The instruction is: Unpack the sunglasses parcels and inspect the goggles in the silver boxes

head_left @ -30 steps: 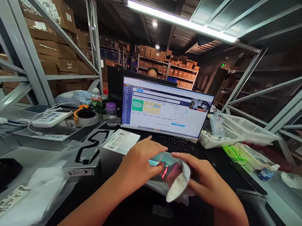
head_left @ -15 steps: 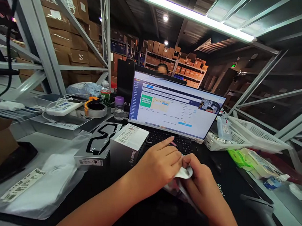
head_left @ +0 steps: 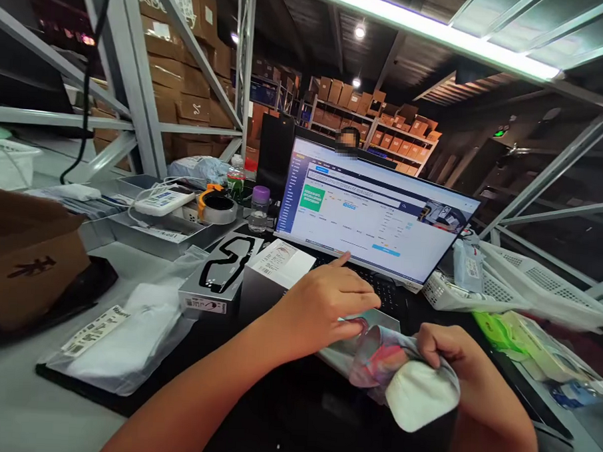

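My left hand (head_left: 323,303) and my right hand (head_left: 455,366) both grip a soft colourful pouch (head_left: 395,370) with a white lining, held low in front of a laptop (head_left: 376,222). The left hand pinches its near-left end with the forefinger stretched out toward the keyboard. Fingers of the right hand curl round the pouch's folded-back white edge. Just left of my left hand stand a white box (head_left: 274,271) and a grey box (head_left: 222,276) printed with black goggles.
A clear bag holding white cloth (head_left: 121,338) lies at the left, beside a brown carton (head_left: 25,254). A tray (head_left: 156,229) with tape, a scanner and bottles sits behind. White baskets (head_left: 519,282) and green packets (head_left: 507,331) lie at the right. A person sits behind the screen.
The view has swung left. My hands have pulled apart and the pouch, bunched between them before, is stretched out with its white lining turned outward at the right.
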